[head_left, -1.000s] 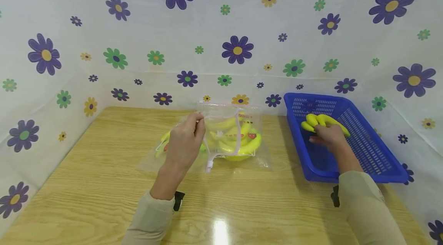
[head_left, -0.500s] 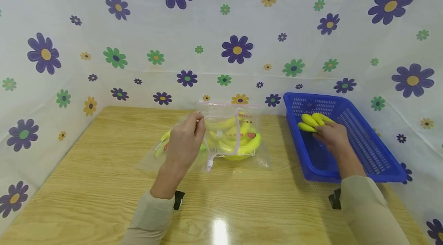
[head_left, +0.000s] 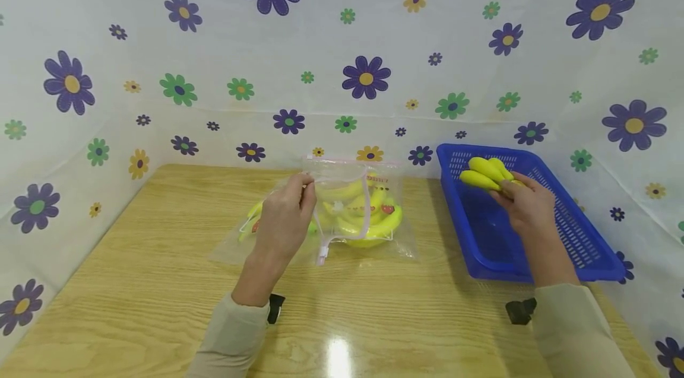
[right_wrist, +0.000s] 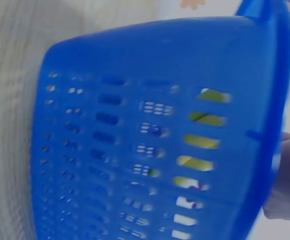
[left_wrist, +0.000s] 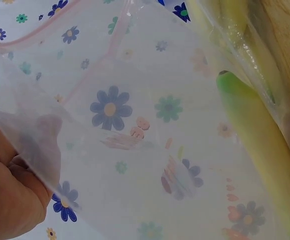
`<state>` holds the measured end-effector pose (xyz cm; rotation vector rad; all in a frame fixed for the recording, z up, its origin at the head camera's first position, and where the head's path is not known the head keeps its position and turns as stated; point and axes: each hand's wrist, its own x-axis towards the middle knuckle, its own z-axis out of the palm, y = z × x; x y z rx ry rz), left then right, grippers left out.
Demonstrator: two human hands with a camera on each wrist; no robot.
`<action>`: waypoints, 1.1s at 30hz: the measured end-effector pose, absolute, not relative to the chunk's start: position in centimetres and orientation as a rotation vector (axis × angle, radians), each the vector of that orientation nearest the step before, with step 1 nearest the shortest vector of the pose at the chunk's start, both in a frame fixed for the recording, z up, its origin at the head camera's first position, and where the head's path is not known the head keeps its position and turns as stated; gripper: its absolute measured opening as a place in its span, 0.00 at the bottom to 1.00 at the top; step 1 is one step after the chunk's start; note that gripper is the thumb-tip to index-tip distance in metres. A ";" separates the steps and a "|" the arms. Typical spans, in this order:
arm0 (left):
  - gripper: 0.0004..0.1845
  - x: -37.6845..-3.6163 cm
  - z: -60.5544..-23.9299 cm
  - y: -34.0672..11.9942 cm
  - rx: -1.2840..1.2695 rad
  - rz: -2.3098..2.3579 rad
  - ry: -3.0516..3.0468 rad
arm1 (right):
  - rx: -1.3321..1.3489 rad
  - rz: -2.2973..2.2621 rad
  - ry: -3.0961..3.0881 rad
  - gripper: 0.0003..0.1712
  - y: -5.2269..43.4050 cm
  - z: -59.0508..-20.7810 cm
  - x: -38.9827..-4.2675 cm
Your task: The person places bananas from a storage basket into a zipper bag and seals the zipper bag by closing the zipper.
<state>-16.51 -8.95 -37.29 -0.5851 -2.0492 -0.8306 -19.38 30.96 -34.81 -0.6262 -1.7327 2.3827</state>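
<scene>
your left hand (head_left: 281, 225) pinches the top edge of the clear zip bag (head_left: 350, 212) between thumb and fingers, holding its mouth up and open above the counter (head_left: 160, 259). the lower part of the bag lies on the wood, near the middle and toward the back wall. inside the bag you can see a yellow banana bunch (head_left: 369, 218), with more banana showing to the left of your hand. in the left wrist view the bag film (left_wrist: 135, 125) with its pink zip strip fills the picture, your fingers (left_wrist: 10, 200) grip it at the lower left, and a green-tipped banana (left_wrist: 254, 135) lies behind the plastic at the right.

your right hand (head_left: 526, 206) has its grip closed round a small bunch of bananas (head_left: 486, 172), fingers curled over the stem end. the bunch is clear of the basket floor, held over the far left part of the blue basket (head_left: 582, 235), with its tips pointing left toward the bag. the basket sits on the right side of the counter, well apart from the bag. the right wrist view is blurred; it shows the slotted blue basket wall (right_wrist: 149, 140) close up and a bit of your hand at the right edge.

the flowered sheet (head_left: 342, 40) hangs behind and to both sides of the counter.
</scene>
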 end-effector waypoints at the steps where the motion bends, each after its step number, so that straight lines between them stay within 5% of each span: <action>1: 0.03 -16.5 -37.3 -8.9 -0.584 -0.830 -2.049 | -0.606 2.390 -1.718 0.38 30.9 -34.6 -19.1; 14: 0.02 -16.4 -37.2 -8.9 -0.571 -0.829 -2.066 | -0.226 2.477 -1.646 0.41 27.8 -33.6 -16.0; 24: 0.03 -16.6 -37.2 -9.0 -0.575 -0.832 -2.058 | 0.238 2.402 -1.779 0.24 24.7 -34.5 -13.9; 33: 0.03 -16.4 -37.1 -9.1 -0.568 -0.831 -2.075 | 0.644 2.242 -2.011 0.21 23.1 -35.4 -13.0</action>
